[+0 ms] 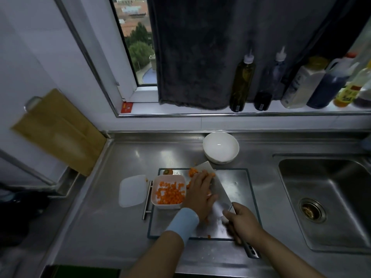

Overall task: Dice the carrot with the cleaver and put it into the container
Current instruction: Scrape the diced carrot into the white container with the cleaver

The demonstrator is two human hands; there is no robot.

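a stainless steel counter (120,157) carries everything. beneath both the left grip (200,189) and the right grip (241,221) a dark-framed cutting board (241,187) lies flat on the steel, with a metal bar handle (147,201) along its edge to the left of the left grip. further left of that grip lies a translucent lid (132,190), flat on the counter. beyond the left grip, just past the board's far edge, stands a white bowl (218,157). to the right of the right grip, a sink (331,197) is set into the counter.
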